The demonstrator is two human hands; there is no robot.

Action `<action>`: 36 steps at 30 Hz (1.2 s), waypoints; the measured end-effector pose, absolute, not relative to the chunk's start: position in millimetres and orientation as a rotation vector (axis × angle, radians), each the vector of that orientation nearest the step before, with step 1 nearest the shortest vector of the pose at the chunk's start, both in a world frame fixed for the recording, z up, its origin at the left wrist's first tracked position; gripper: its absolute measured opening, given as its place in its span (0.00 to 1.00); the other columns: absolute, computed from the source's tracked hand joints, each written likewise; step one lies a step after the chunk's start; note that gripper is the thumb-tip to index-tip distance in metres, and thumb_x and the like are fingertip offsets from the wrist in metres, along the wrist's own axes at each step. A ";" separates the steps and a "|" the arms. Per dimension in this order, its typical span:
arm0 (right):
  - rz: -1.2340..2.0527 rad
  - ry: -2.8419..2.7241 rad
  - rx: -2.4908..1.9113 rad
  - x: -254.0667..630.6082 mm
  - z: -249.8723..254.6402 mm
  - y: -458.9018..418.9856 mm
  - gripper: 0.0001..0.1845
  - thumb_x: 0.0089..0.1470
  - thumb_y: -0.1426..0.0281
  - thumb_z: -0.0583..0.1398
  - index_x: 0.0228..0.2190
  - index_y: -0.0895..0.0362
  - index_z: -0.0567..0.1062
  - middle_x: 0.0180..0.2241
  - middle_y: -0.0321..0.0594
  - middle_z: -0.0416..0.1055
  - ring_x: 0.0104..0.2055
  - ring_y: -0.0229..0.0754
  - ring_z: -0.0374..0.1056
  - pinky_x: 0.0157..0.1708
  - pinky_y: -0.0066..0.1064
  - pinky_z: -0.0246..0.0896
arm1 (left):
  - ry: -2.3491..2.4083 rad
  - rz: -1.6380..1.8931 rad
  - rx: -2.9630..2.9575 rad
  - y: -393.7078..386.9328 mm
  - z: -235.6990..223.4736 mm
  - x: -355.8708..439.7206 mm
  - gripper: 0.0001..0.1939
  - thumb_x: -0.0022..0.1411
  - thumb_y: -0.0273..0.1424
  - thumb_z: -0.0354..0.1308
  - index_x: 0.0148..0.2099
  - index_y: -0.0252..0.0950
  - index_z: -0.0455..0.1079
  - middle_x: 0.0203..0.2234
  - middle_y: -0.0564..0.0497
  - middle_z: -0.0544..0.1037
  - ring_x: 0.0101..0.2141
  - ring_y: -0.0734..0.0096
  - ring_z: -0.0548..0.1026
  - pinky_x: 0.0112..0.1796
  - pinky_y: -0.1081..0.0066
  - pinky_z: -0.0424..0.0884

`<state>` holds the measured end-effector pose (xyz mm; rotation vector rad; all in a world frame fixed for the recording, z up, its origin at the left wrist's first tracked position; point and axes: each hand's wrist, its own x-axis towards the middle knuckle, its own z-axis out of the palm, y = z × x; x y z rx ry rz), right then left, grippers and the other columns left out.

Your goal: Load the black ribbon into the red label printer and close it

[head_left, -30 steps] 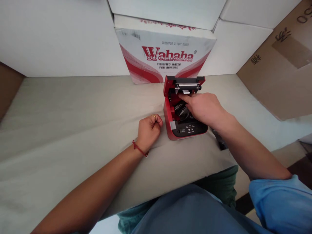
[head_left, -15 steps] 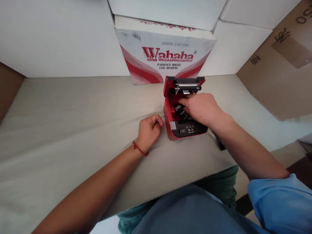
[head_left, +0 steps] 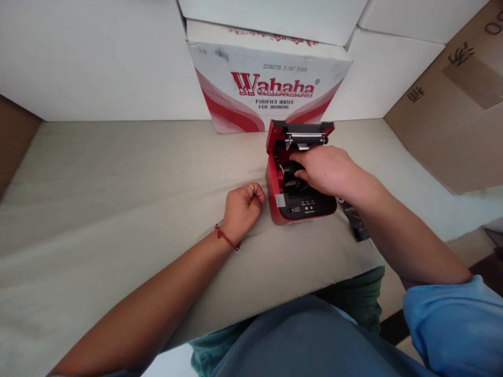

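A red and black thermal printer (head_left: 274, 201) stands on the cloth-covered table, its lid (head_left: 302, 128) raised and tilted back. In its bay sits a glossy black object (head_left: 291, 184), rounded and perhaps a coiled cable; its kind is unclear. My right hand (head_left: 328, 170) reaches into the bay from the right, thumb and index finger closed on this object's upper part, the other fingers hidden. Just left of the printer, my left hand (head_left: 243, 209) rests on the cloth in a loose fist, with nothing visible in it.
Behind the printer leans a white and red Wahaha water carton (head_left: 275, 86) against white boxes (head_left: 118, 57). A brown cardboard box (head_left: 451, 131) stands at the right. A small black packet (head_left: 356, 222) lies on the table (head_left: 137, 173) under my right forearm.
My right fingers have shifted slightly in the bay, and the black object has turned, showing a smoother rounded side. More of the black packet shows. My left hand stays in its fist.
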<state>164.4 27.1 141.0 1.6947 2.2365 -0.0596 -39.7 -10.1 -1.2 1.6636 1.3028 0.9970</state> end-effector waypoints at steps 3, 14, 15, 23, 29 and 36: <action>-0.037 2.251 1.692 163.6 139.0 25.8 0.25 0.69 0.67 0.58 0.64 0.46 0.79 0.56 0.51 0.83 0.51 0.59 0.79 0.38 0.40 0.61 | 1.302 0.989 1.661 -10.1 -0.7 -39.7 0.12 0.50 0.20 0.48 0.26 0.40 0.69 0.18 0.57 0.68 0.24 0.70 0.67 0.33 0.68 0.63; -0.158 2.459 1.737 177.3 132.7 13.8 0.21 0.72 0.70 0.54 0.54 0.53 0.86 0.52 0.51 0.85 0.48 0.54 0.80 0.42 0.40 0.67 | 1.288 1.008 1.659 -10.7 -2.0 -39.1 0.11 0.50 0.19 0.49 0.26 0.40 0.68 0.19 0.57 0.70 0.25 0.69 0.68 0.33 0.68 0.64; -0.240 2.560 1.739 184.4 132.9 7.6 0.21 0.73 0.68 0.54 0.53 0.53 0.86 0.51 0.49 0.86 0.48 0.53 0.80 0.45 0.41 0.69 | 1.290 1.008 1.656 -10.8 -2.3 -39.0 0.11 0.50 0.19 0.49 0.26 0.40 0.68 0.19 0.57 0.70 0.25 0.70 0.68 0.33 0.68 0.64; -0.532 3.061 1.620 224.0 102.2 -61.9 0.22 0.75 0.63 0.58 0.64 0.50 0.80 0.62 0.45 0.82 0.72 0.53 0.71 0.69 0.55 0.70 | 1.349 1.278 1.722 -16.7 -3.5 -37.8 0.11 0.60 0.20 0.50 0.34 0.39 0.71 0.29 0.53 0.77 0.32 0.68 0.73 0.37 0.67 0.70; -0.206 3.110 1.789 219.7 82.6 -98.4 0.20 0.75 0.67 0.59 0.63 0.46 0.81 0.66 0.45 0.79 0.74 0.53 0.69 0.73 0.59 0.66 | 1.207 1.669 2.202 -44.0 14.0 -29.1 0.11 0.70 0.22 0.58 0.51 0.39 0.76 0.45 0.45 0.80 0.49 0.60 0.79 0.53 0.59 0.76; -0.263 3.265 1.695 220.9 81.3 -113.3 0.21 0.72 0.71 0.61 0.62 0.49 0.81 0.64 0.46 0.81 0.69 0.52 0.76 0.73 0.56 0.67 | 0.788 1.390 2.797 -67.3 31.5 -17.9 0.17 0.71 0.24 0.63 0.60 0.35 0.76 0.47 0.46 0.89 0.53 0.60 0.83 0.58 0.58 0.71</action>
